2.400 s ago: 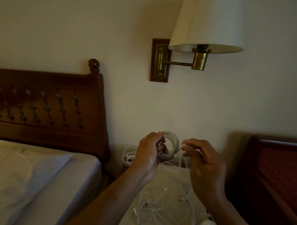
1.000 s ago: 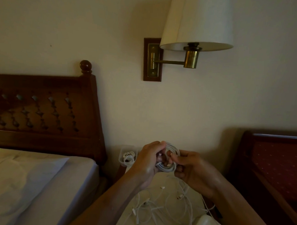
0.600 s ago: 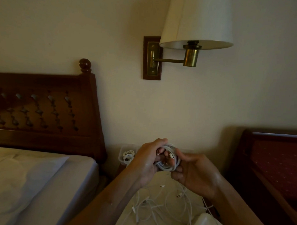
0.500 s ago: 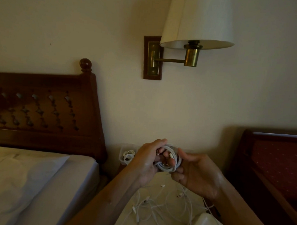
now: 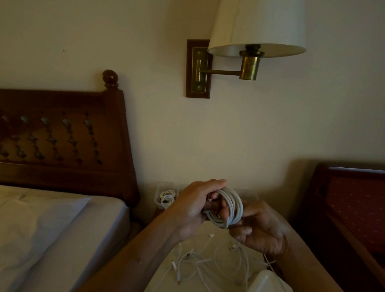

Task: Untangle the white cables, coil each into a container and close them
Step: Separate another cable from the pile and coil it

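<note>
Head view: a coiled white cable (image 5: 233, 204) is held above the bench (image 5: 219, 233), gripped by the left hand (image 5: 193, 208) and pinched by the right hand (image 5: 260, 231). Loose white cables (image 5: 205, 262) are spread over the bench's middle. A clear container (image 5: 165, 196) is set at the far left corner. The bench is hemmed by the bed (image 5: 75, 229) and dark wooden furniture (image 5: 316, 194).

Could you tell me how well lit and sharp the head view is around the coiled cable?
Head view: dim, warm light, the wall lamp seemingly unlit; the coiled cable reads pale and sharp between the left hand and right hand; the loose cables below sit in murk; wide-angle distortion tilts the headboard.
</note>
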